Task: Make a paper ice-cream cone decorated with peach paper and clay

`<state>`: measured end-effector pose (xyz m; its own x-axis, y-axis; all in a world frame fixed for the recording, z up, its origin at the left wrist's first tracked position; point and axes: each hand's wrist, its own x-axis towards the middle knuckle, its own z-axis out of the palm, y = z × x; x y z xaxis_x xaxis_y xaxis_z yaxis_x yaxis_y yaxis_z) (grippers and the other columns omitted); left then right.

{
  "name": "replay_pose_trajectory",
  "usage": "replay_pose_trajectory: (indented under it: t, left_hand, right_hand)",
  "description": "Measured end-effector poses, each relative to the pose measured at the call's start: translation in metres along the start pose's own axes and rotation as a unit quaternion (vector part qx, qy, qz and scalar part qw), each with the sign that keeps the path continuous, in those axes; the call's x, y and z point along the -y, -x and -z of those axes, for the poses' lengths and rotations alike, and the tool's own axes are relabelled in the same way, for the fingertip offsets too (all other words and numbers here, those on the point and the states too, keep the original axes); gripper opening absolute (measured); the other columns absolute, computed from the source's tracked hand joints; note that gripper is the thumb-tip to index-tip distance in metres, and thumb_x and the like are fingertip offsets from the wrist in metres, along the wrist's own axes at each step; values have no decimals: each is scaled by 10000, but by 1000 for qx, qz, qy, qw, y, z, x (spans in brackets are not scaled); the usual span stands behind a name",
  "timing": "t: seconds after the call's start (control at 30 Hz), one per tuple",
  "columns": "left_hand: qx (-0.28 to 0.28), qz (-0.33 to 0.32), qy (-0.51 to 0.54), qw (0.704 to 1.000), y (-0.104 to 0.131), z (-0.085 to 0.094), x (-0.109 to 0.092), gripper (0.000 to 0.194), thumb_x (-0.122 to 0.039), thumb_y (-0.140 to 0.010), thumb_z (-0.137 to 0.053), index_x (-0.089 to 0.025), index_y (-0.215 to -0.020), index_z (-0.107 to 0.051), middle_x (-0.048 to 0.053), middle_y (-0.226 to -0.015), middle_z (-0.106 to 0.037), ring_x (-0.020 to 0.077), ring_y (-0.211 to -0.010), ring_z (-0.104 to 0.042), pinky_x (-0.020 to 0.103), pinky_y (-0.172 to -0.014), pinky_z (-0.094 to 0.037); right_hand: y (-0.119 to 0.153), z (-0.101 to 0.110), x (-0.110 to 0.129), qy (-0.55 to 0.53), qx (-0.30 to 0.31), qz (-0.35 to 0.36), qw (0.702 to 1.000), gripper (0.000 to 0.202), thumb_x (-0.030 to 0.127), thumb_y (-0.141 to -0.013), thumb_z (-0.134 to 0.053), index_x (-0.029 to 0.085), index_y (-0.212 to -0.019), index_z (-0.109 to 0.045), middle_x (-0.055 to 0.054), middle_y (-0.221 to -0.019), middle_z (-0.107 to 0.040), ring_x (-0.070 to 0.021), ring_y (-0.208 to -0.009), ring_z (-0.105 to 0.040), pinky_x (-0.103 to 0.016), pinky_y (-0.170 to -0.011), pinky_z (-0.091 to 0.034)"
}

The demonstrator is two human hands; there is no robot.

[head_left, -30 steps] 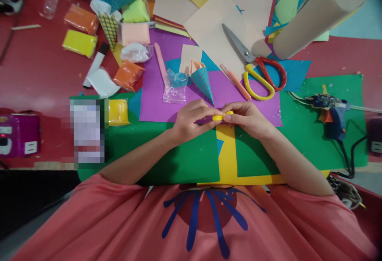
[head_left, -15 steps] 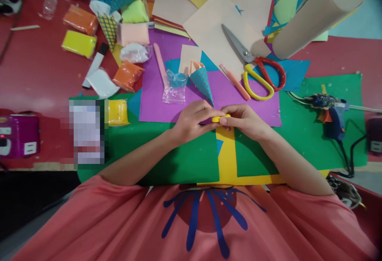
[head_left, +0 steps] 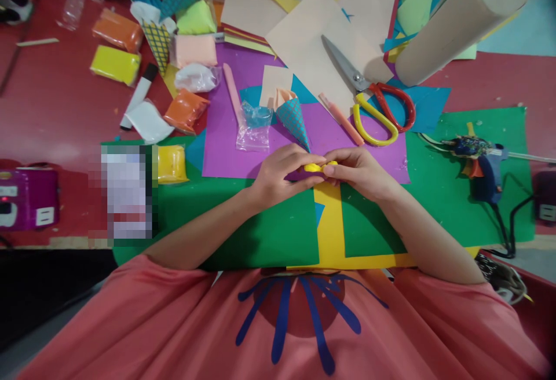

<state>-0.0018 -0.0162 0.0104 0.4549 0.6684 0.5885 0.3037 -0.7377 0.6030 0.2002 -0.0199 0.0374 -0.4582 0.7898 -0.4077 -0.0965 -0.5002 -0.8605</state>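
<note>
A small lump of yellow clay (head_left: 312, 167) is pinched between the fingertips of my left hand (head_left: 283, 176) and my right hand (head_left: 357, 172), over the near edge of the purple sheet (head_left: 243, 163). The clay looks narrower between the two hands. Just beyond my fingers lies a small blue patterned cone (head_left: 294, 120) with pale pink folds at its wide end. Left of the cone are a small clear bag (head_left: 254, 136) and a pink stick (head_left: 233, 93). To its right lies a pinkish pen (head_left: 343, 120).
Large scissors (head_left: 362, 87) lie open beyond my right hand. A glue gun (head_left: 486, 174) rests on the green sheet (head_left: 460, 218) at the right. Clay packets (head_left: 186, 110), a marker (head_left: 139, 95) and larger cones (head_left: 157, 41) spread over the left. A thick pale roll (head_left: 456, 26) leans at the upper right.
The yellow clay has been drawn out longer and looks thinner in its middle. Both hands have shifted slightly away from my body, still gripping it.
</note>
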Motion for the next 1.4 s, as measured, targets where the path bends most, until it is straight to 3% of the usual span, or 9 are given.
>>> replay_pose_trajectory:
  t: [0.23,0.37,0.53,0.63,0.77,0.97,1.07,1.23,1.4]
  left_hand:
    - [-11,-64,-37,997,1,-2,0,184,-355,-972,-599,-196,-1012,-683,8,-790,-696,111,-741,-640,230,-670,-495]
    - [-30,-44,-4,999,-1,-1,-2,101,-281,-954,-626,-202,-953,-690,-2,-783,-710,99,-725,-641,223,-657,-494]
    - [-111,116,111,981,-3,0,1,144,-322,-946,-642,-202,-893,-702,-8,-794,-729,75,-690,-652,193,-644,-520]
    - [-39,201,217,954,-1,-2,2,350,-480,-987,-532,-184,-1059,-703,22,-817,-722,79,-655,-648,187,-585,-522]
    - [33,196,273,941,2,-4,0,552,-572,-1020,-355,-147,-1117,-694,34,-758,-677,100,-661,-636,200,-557,-512]
    - [45,239,210,947,-2,-1,-2,390,-521,-937,-603,-170,-1097,-661,18,-813,-728,85,-645,-665,189,-596,-528]
    - [52,268,251,929,-3,2,-3,431,-596,-923,-577,-171,-854,-614,-26,-612,-649,60,-483,-578,161,-459,-449]
    - [-72,254,302,916,-7,6,6,551,-682,-945,-450,-207,-669,-489,-45,-485,-496,65,-391,-441,203,-350,-332]
    - [-161,218,285,919,-22,26,30,235,-452,-938,-659,-220,-920,-626,-89,-718,-684,11,-542,-597,142,-488,-490]
  right_hand:
    - [0,-6,-4,10,26,-15,999,374,472,-659,-873,142,-755,-726,23,-601,-631,-63,-540,-508,-210,-517,-376]
    - [-1,-3,-2,17,29,-14,999,331,435,-659,-860,146,-733,-718,26,-580,-614,-69,-524,-503,-220,-504,-386]
    - [-4,16,11,-74,-170,73,980,247,403,-684,-798,199,-692,-660,36,-622,-589,-70,-495,-492,-217,-447,-393]
    - [-3,17,18,-58,-169,90,980,218,435,-814,-690,224,-848,-652,22,-731,-624,-74,-505,-508,-232,-467,-424]
    - [-1,11,14,-12,-122,64,990,296,510,-867,-655,221,-931,-635,53,-653,-573,-47,-397,-392,-229,-386,-303]
    - [-3,12,5,-31,-113,39,992,571,731,-802,-631,226,-581,-481,79,-405,-309,-52,-336,-224,-231,-330,-129]
    - [-4,14,3,-23,-113,34,993,643,759,-770,-644,240,-510,-367,68,-384,-299,-57,-344,-222,-234,-325,-126]
    - [-5,15,4,-15,-101,53,993,595,746,-847,-564,230,-587,-423,61,-471,-354,-57,-374,-255,-239,-341,-151]
    - [-5,13,6,-7,-96,78,992,372,480,-796,-761,253,-1045,-604,65,-693,-533,-68,-489,-440,-228,-428,-319]
